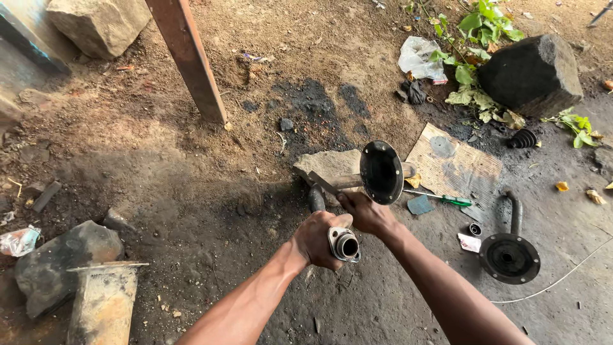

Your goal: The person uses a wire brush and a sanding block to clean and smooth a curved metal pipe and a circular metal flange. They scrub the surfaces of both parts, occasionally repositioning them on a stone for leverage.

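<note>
Both forearms reach in from the bottom edge. Left hand (316, 237) is clamped on a short flanged steel sleeve (344, 245); right hand (365, 212) grips the flanged axle shaft (381, 172) at frame centre, the two parts apart. Another flanged shaft (509, 257) lies lower right, a green-handled screwdriver (447, 199) beside cardboard (456, 166).

1. Soft daylight falls from the upper right, where the dirt ground (268, 38) looks brightest.
2. The lower left lies in broad, dim shade.
3. The flanged metal part (381, 172) shows a mild sheen on its rim.
4. Focus is sharp throughout; wide-angle bending shows at the edges.
</note>
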